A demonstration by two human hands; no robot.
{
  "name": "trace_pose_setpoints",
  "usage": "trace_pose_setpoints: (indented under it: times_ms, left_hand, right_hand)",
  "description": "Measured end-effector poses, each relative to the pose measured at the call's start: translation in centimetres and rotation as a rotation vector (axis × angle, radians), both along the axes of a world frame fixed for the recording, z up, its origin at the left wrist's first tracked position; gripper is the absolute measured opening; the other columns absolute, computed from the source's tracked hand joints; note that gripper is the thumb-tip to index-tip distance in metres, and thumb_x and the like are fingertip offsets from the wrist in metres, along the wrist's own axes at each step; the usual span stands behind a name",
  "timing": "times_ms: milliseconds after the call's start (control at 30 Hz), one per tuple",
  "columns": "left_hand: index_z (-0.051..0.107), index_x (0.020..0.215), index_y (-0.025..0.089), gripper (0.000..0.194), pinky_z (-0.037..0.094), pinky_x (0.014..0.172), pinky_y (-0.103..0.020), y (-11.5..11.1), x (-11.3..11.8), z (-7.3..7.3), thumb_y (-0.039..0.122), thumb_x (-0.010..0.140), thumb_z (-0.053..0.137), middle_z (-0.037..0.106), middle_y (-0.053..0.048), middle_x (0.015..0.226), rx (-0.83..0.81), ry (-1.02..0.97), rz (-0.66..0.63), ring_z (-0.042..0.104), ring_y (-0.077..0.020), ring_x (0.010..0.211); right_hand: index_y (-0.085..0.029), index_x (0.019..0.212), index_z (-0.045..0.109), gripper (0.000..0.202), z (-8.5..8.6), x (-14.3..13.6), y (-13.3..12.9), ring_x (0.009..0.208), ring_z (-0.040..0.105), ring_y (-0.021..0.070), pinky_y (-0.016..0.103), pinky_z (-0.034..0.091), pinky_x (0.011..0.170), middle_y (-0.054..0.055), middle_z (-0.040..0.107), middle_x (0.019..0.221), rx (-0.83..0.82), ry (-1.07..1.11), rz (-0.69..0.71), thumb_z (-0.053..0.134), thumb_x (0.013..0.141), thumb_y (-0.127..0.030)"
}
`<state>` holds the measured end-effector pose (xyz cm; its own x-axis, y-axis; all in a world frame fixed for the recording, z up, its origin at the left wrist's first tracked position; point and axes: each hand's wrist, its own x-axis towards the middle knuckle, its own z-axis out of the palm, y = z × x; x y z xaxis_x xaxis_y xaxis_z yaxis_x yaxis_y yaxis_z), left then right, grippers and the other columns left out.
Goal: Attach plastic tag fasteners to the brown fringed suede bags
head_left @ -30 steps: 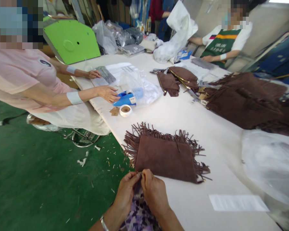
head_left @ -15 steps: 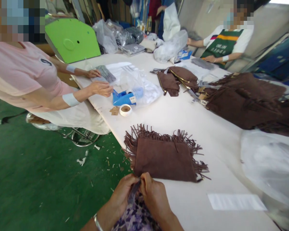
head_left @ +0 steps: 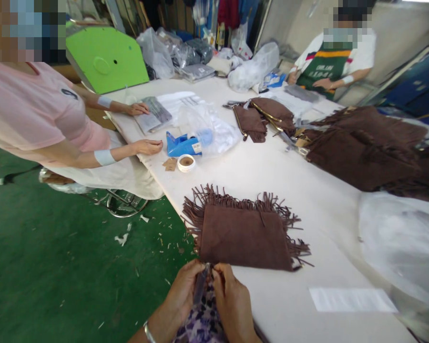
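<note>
- The left hand (head_left: 184, 290) and right hand (head_left: 232, 297) meet at the near edge of the surface (head_left: 257, 171), fingers pressed together on a thin dark strip (head_left: 200, 286) that runs down between them; what it is cannot be told, though it looks like a strap or fringe end.
- The strip starts at the near left corner of the brown fringed bag (head_left: 245, 236), so both hands seem to work at that corner; held so close to the body, the small part is likely easier to see and steady.
- The bag lies flat just beyond the hands, its fringe spread along the far edge and both sides, its near left corner hanging close to the surface's edge above the green floor (head_left: 57, 247).
- To the right of the bag there is bare surface, then a white paper slip (head_left: 350, 300) near the hands and a clear plastic bag (head_left: 400, 238) further right.
- Beyond the bag, a tape roll (head_left: 186, 163) and a blue tool (head_left: 182, 144) sit well apart from it, near a co-worker's hand (head_left: 148, 146).
- A pile of brown fringed pieces (head_left: 364, 147) fills the far right; a second co-worker in a green apron (head_left: 325, 64) stands at the far end.
</note>
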<state>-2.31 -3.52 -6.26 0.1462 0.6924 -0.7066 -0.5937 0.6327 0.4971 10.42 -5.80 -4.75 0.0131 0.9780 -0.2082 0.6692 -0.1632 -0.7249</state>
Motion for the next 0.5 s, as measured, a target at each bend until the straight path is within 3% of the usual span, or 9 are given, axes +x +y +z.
trace_pose_setpoints:
  times_ms: [133, 267, 500]
  left_hand:
    - [0.066, 0.076, 0.015, 0.012, 0.046, 0.07, -0.027, -0.4, 0.1, -0.1, 0.021, 0.069, 0.073, 0.065, -0.002, 0.073, 0.035, -0.021, 0.046, 0.06, -0.016, 0.069]
    - [0.066, 0.078, 0.015, 0.012, 0.046, 0.074, -0.026, -1.0, 0.2, -0.5, 0.021, 0.07, 0.073, 0.065, -0.002, 0.076, 0.083, -0.016, 0.077, 0.059, -0.0158, 0.074]
    - [0.067, 0.075, 0.015, 0.016, 0.046, 0.066, -0.024, -1.6, 0.3, -1.4, 0.022, 0.068, 0.079, 0.064, -0.003, 0.073, 0.019, -0.026, 0.113, 0.059, -0.0144, 0.068]
  right_hand:
    - [-0.024, 0.103, 0.062, 0.023, 0.2, -0.6, -0.7, 0.087, 0.067, 0.0178, 0.025, 0.049, 0.078, 0.002, 0.071, 0.097, -0.035, 0.218, -0.133, 0.043, 0.094, -0.032]
    - [-0.022, 0.089, 0.066, 0.024, -0.1, -1.3, -0.3, 0.078, 0.066, 0.0185, 0.025, 0.049, 0.072, 0.003, 0.072, 0.087, -0.051, 0.302, -0.234, 0.046, 0.091, -0.036]
    - [-0.022, 0.081, 0.063, 0.023, -0.4, -1.5, 0.1, 0.072, 0.064, 0.0178, 0.024, 0.046, 0.067, 0.001, 0.07, 0.079, -0.06, 0.307, -0.241, 0.047, 0.091, -0.036]
